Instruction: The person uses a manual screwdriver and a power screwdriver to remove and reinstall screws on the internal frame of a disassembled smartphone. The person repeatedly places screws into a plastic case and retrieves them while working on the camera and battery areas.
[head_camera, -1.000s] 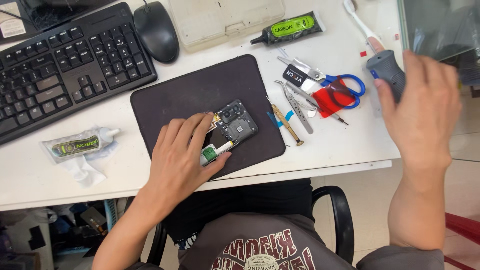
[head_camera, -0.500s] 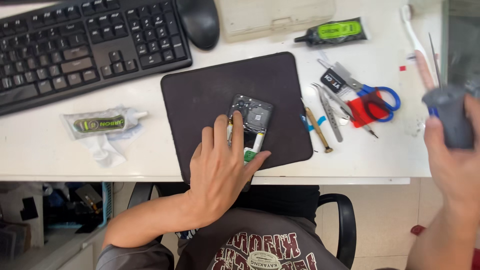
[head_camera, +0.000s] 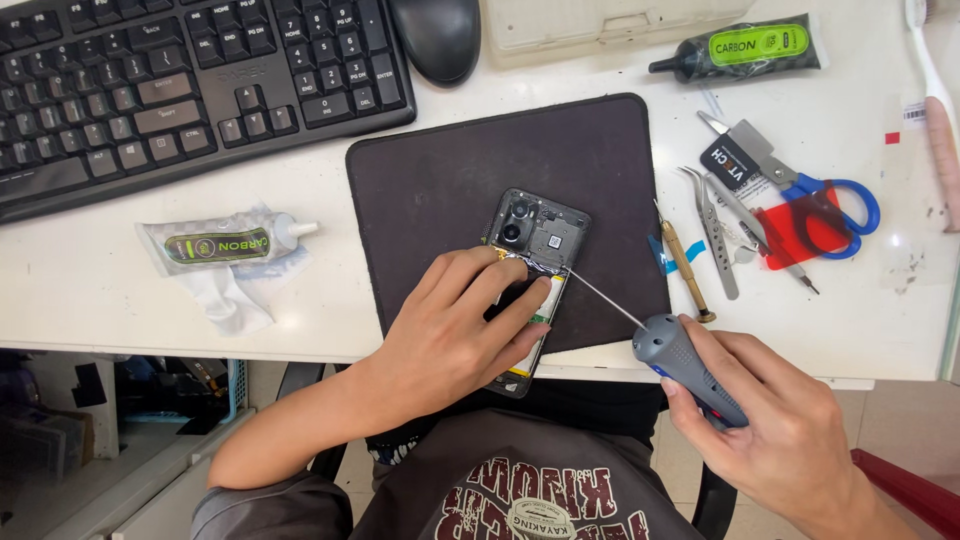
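Both hands are now working at the opened phone (head_camera: 530, 262). Left hand (head_camera: 455, 335) is pressing it down; right hand (head_camera: 775, 425), earlier raised aside, is gripping the grey electric screwdriver (head_camera: 685, 365), its bit touching the phone.

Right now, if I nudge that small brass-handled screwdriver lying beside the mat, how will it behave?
The brass-handled screwdriver looks round and slim, so it would probably roll on the smooth white desk. It seems rigid and light for its size. It lies beside the tweezers, which would likely stop a roll that way.
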